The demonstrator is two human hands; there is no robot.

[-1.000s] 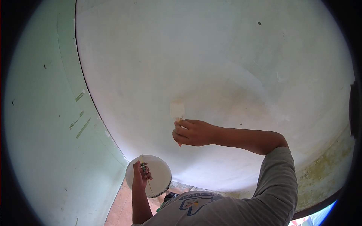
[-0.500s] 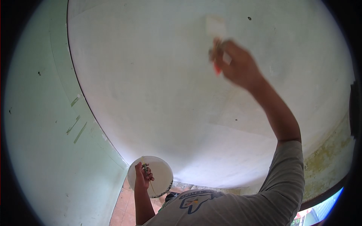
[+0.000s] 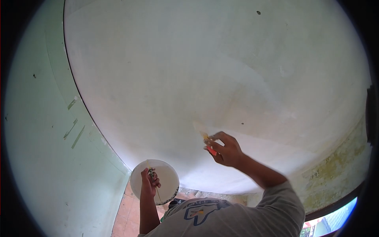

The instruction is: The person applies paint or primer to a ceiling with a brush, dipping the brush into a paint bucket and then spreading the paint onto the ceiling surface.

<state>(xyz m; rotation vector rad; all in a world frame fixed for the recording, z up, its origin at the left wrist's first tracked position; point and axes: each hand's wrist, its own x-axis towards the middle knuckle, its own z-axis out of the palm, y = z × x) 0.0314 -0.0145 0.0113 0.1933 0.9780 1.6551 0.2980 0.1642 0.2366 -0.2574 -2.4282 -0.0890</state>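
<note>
My right hand (image 3: 226, 149) is closed on the red handle of a brush (image 3: 200, 127), whose pale, blurred head points up and left against the whitish wall (image 3: 158, 87). Lower left, my left hand (image 3: 151, 181) is wrapped round something at the rim side of a round white bucket (image 3: 167, 177); it looks like a dark-stained grip with a thin yellowish strand or stick, too small to make out fully. Dark specks mark the bucket's lower right edge.
A pale green wall (image 3: 35, 158) with tape-like strips stands at the left, meeting the whitish wall at a dark seam. Reddish floor tiles (image 3: 125, 209) show below. Stained yellowish wall (image 3: 323, 173) and a bright opening (image 3: 335, 217) lie at the lower right.
My right hand has come down and slightly left along the wall with the brush, its elbow lower. My left hand and the bucket have barely shifted; the view has moved a little.
</note>
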